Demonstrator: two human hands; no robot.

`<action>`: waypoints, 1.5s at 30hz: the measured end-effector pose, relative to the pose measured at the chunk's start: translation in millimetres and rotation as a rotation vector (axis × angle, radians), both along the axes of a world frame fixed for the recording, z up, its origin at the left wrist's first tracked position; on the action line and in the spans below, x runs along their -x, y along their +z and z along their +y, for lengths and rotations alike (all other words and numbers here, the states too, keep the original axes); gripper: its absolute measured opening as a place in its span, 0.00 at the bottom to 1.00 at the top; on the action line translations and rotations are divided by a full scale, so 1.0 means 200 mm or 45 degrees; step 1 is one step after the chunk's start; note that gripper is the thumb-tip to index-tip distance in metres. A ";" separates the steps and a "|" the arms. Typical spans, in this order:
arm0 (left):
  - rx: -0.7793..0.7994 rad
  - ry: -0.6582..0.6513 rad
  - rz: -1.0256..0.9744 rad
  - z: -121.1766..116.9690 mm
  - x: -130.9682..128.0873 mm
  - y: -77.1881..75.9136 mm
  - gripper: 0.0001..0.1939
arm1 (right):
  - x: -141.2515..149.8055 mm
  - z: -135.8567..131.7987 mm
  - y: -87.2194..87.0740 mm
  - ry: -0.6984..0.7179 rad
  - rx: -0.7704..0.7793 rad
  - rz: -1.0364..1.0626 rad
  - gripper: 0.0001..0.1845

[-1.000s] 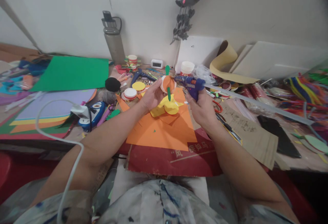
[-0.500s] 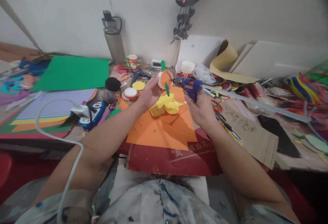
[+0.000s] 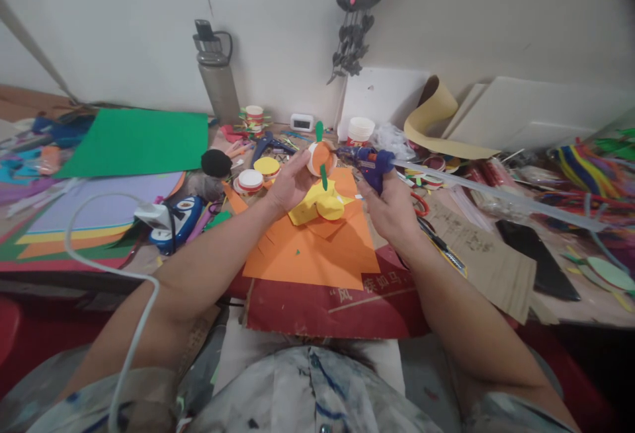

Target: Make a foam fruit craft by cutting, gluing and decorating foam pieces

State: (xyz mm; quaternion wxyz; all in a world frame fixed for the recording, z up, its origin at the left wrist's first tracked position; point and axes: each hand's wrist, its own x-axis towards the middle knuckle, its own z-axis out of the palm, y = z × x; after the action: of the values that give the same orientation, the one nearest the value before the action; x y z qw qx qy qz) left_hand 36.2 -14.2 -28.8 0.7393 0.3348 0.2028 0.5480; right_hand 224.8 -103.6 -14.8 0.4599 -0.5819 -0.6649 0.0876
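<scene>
My left hand is closed on a small paper cup whose orange face is turned to the right. Green strips stick out from the cup above and below. In my right hand is a blue glue gun, with a long clear glue stick trailing from its back. The gun's nozzle is at the cup's orange face; whether it touches I cannot tell. Beneath the hands, yellow paper pieces lie on orange paper sheets.
A red board lies under the orange paper at the front edge. A grey water bottle stands by the wall. At left are a green sheet and a white cable; at right, a black phone and brown cardboard.
The view has shifted slightly. The cup has turned a little in my left hand, and the glue gun's nozzle stays close to its orange face.
</scene>
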 end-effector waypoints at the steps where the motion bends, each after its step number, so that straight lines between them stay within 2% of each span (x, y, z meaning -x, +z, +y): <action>1: 0.008 -0.006 -0.001 0.00 0.00 0.00 0.09 | 0.00 0.00 0.00 -0.005 0.007 0.002 0.19; 6: -0.012 0.038 -0.004 0.01 0.02 0.02 0.09 | 0.00 -0.01 0.01 -0.003 0.042 -0.028 0.15; 11: -0.044 0.048 -0.017 0.02 0.03 0.04 0.10 | 0.01 -0.01 -0.01 -0.051 0.084 -0.014 0.18; 19: -0.047 0.026 0.011 0.01 0.02 0.02 0.09 | 0.01 0.00 -0.01 -0.100 -0.086 -0.038 0.16; 26: -0.036 0.064 -0.010 0.01 0.03 0.04 0.09 | 0.02 -0.01 0.00 -0.065 -0.049 -0.074 0.19; 36: 0.009 -0.035 0.023 0.00 -0.01 -0.02 0.08 | 0.00 0.00 0.01 -0.124 -0.064 -0.064 0.19; 42: -0.005 0.019 -0.026 0.02 0.01 0.01 0.11 | 0.00 0.00 -0.01 -0.100 -0.131 -0.134 0.17; 45: -0.061 0.036 -0.044 0.02 0.03 0.03 0.12 | 0.02 -0.01 -0.01 -0.085 -0.104 -0.151 0.17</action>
State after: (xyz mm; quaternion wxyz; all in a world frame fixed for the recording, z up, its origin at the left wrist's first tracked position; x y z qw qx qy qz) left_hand 30.8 -10.3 -22.4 0.7266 0.3400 0.1817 0.5687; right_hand 221.4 -106.3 -15.8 0.4457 -0.5886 -0.6743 0.0103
